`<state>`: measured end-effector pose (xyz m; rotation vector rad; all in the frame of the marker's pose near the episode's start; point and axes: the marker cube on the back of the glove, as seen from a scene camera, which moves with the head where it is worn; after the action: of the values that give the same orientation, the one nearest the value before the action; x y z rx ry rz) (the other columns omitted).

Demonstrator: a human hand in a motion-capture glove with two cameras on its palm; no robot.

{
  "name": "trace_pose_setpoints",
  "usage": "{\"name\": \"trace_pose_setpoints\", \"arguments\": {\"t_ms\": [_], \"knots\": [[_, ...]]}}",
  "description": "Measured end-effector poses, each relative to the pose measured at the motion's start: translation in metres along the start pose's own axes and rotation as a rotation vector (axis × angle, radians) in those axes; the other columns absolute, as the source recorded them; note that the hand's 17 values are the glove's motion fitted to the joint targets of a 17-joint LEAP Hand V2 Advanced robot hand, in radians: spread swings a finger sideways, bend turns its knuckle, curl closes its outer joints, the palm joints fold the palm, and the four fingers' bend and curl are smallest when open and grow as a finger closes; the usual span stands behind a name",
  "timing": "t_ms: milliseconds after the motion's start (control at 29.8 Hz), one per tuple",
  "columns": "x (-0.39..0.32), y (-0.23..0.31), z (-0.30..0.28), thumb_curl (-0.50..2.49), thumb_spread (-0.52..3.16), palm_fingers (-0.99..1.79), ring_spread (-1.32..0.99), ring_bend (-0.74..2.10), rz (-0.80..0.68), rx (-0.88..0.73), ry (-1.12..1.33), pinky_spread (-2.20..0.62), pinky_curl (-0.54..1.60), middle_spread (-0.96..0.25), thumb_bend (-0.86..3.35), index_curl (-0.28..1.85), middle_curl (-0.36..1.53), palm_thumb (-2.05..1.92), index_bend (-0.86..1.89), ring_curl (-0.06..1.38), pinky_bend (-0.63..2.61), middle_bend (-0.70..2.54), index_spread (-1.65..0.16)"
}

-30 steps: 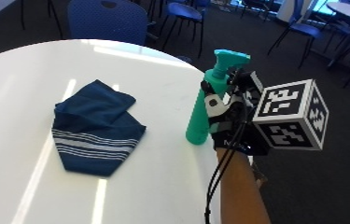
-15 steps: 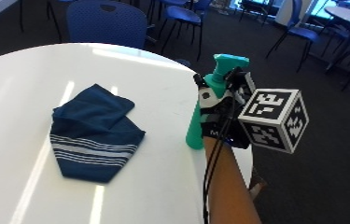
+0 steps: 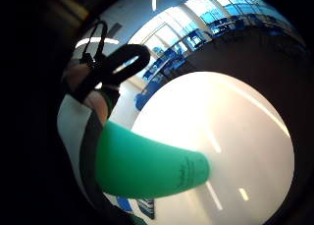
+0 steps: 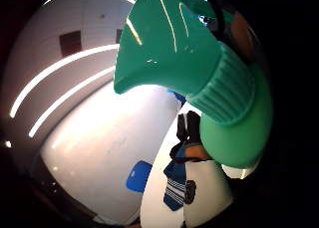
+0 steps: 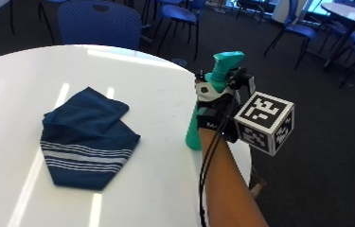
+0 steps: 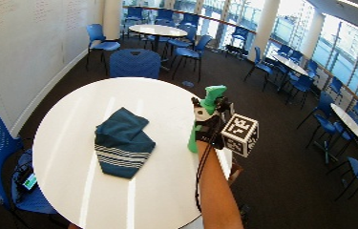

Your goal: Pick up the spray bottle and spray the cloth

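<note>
My gloved right hand (image 5: pixel 218 111) is wrapped around the green spray bottle (image 5: pixel 209 106) near the right edge of the round white tabletop (image 5: pixel 158 94). Compared with a second ago, the hand has settled higher around the bottle's neck; the base looks still on the tabletop. The folded blue striped cloth (image 5: pixel 85 137) lies well apart, toward the middle. Lifting comes next, I judge.

Blue chairs (image 5: pixel 99 21) ring the round white table (image 5: pixel 13 85); more tables (image 6: pixel 157 30) and chairs stand across the dark carpet by tall windows (image 6: pixel 347 43).
</note>
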<state>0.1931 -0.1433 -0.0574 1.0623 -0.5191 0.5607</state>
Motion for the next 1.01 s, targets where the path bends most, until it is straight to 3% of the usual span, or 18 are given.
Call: {"name": "trace_pose_setpoints", "arguments": {"t_ms": [201, 1007], "knots": [[-0.0085, -0.0049, 0.0030, 0.48, 0.75, 1.29, -0.18, 0.54, -0.092, 0.085, -0.034, -0.10, 0.38, -0.21, -0.02, 0.28, 0.41, 0.89, 0.04, 0.40, 0.39, 0.26, -0.34], [-0.0032, -0.0010, -0.0017, 0.56, 0.71, 1.28, -0.21, 0.73, -0.125, 0.107, -0.068, -0.24, 0.40, -0.26, -0.03, 0.28, 0.48, 0.80, 0.12, 0.45, 0.51, 0.40, -0.33]]}}
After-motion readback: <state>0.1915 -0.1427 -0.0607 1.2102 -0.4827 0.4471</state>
